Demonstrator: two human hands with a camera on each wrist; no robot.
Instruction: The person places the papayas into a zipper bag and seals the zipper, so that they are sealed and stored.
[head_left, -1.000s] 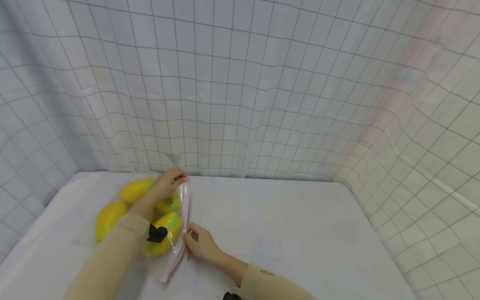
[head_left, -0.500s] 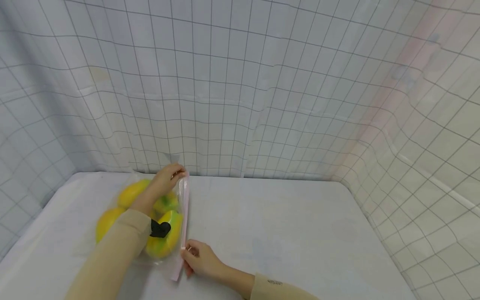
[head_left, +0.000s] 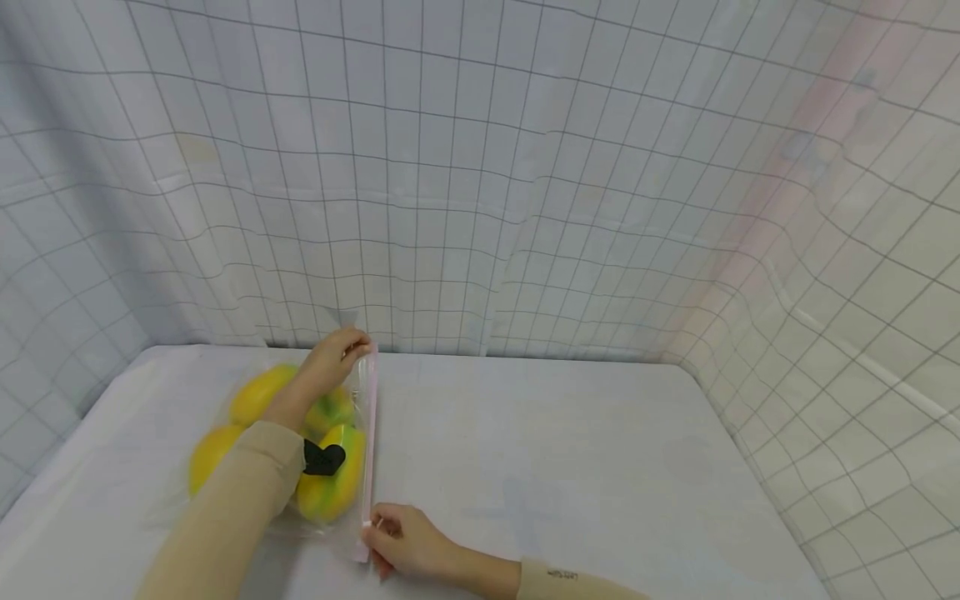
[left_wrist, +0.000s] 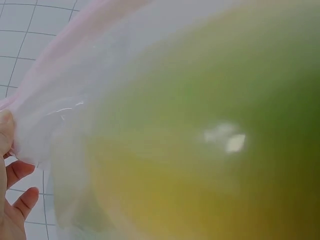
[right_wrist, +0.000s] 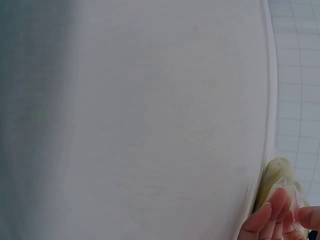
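A clear zip bag [head_left: 363,392] with a pink seal strip [head_left: 371,450] lies at the left of the table, its strip running from far to near. Inside are several yellow-green mangoes [head_left: 258,393]. My left hand [head_left: 330,362] reaches across the bag and pinches the strip's far end. At the near end, my right hand [head_left: 408,542] pinches the small white slider [head_left: 367,523], a short tail of strip showing below it. One mango [left_wrist: 200,150] behind the plastic fills most of the left wrist view. In the right wrist view, the fingers [right_wrist: 257,220] hold the bag's edge.
A white cloth covers the table [head_left: 562,458]. White curtains with a dark grid [head_left: 465,167] hang behind it and on both sides. The left forearm, in a beige sleeve [head_left: 232,508] with a black wrist strap [head_left: 324,458], hides part of the bag.
The right hand has slid toward the near end of the strip with the slider. The near part of the strip has swung right and straightened. The left hand stays at the far end.
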